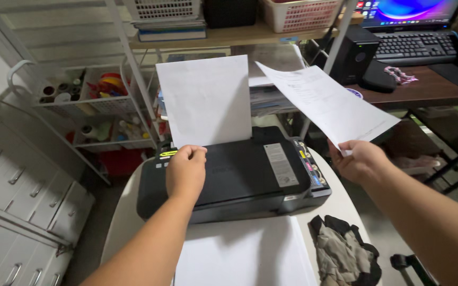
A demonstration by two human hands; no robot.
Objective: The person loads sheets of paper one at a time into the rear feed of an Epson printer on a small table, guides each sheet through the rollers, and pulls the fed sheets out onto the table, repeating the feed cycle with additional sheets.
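The left hand rests on the black plastic inkjet printer, fingers curled shut at the foot of the blank white sheet standing upright in the rear feed, its long axis vertical. Well to the right, the right hand pinches the near corner of a printed white paper sheet, held aloft and slanting far-left toward the feed. The printer sits on a white round worktop.

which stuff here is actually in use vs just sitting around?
In use:
- left hand resting on the black printer
- blank sheet standing in the printer's rear feed
- right hand holding a printed sheet
- paper in front of the printer

Lying about:
- crumpled cloth
- laptop
- baskets
- white drawers
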